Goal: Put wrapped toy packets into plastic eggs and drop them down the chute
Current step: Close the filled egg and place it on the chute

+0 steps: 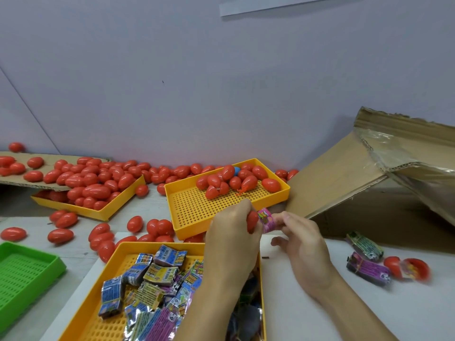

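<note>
My left hand point(230, 227) grips a red plastic egg point(252, 221) over the near edge of the middle yellow tray point(194, 210). My right hand point(299, 233) pinches a pink wrapped toy packet point(266, 220) right against the egg's open side. The near yellow tray point(118, 323) holds several wrapped packets point(150, 289) in blue, yellow and purple. More red eggs point(234, 179) lie in the back of the middle tray. The cardboard chute point(349, 185) slopes at the right.
A third yellow tray point(81, 211) at the left is heaped with red eggs under a cardboard flap, and loose eggs point(61, 236) lie scattered on the table. A green tray point(24, 274) sits at the near left. Two packets point(366, 267) and an open egg point(416, 268) lie at the right.
</note>
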The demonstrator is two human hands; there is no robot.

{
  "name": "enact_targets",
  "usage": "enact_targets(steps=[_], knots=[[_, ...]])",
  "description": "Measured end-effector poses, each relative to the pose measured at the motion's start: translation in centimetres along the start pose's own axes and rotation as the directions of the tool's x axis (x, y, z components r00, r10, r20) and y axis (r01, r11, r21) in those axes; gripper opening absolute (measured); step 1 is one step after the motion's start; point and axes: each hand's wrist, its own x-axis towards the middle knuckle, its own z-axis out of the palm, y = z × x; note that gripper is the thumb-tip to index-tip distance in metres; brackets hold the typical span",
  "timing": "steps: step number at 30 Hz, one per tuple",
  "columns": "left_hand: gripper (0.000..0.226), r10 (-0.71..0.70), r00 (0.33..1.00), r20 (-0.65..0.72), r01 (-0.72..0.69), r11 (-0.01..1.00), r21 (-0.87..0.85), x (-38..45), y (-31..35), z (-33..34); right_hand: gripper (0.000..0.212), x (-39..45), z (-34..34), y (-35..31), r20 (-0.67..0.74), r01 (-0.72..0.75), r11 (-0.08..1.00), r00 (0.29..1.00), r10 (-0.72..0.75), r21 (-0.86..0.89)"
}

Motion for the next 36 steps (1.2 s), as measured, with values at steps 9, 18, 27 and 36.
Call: enact_targets(steps=[9, 18, 27, 36], knots=[[0.005, 0.115, 0.990, 0.086, -0.120, 0.991, 0.055, -0.36, -0.22, 0.03, 0.026, 0.10, 0.13, 0.11, -0.066, 0.012, 0.998, 0.998, -0.016, -0.056], [0.008, -0.147, 0.982, 0.114, 0.165, 0.973, -0.160, -0.03, -0.81, 0.47, 0.025, -0.07, -0.35, -0.08, 0.001, -0.035, 0.993, 0.999, 0.035, 0.112], [0.004, -0.128, 0.988, 0.081, 0.136, 0.986, -0.096, -0.19, -0.93, 0.34, 0.030, -0.10, -0.10, -0.15, 0.040, -0.052, 0.994, 0.998, 0.048, 0.092], [0.011, -0.160, 0.972, 0.173, 0.212, 0.915, -0.343, -0.31, -0.15, -0.21, 0.025, 0.25, -0.13, 0.49, -0.111, -0.007, 1.000, 0.994, 0.007, -0.005]])
